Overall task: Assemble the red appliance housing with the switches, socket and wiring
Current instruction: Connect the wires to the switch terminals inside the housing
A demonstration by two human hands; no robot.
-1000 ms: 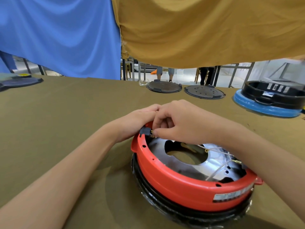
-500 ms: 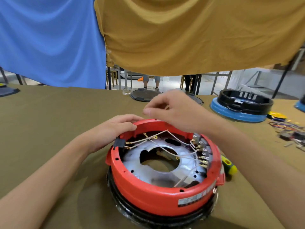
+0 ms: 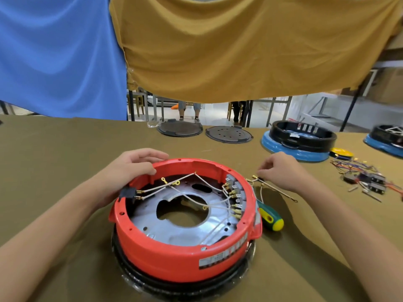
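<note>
The round red plastic appliance housing (image 3: 185, 223) sits bottom centre on the olive table. The right hand (image 3: 281, 171) has left the rim and now pinches a loose white wire with brass terminals (image 3: 265, 185) right of centre. The left hand (image 3: 128, 168) stays spread, fingers curled over the far rim. More wiring probably goes in next.

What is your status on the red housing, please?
Left hand steadying red housing rim. Right hand pinching loose wire piece beside it. Screwdriver alongside.

Left hand (image 3: 133, 168) flat, fingers spread; right hand (image 3: 281, 171) in fingertip pinch grip, forearms extended.
</note>
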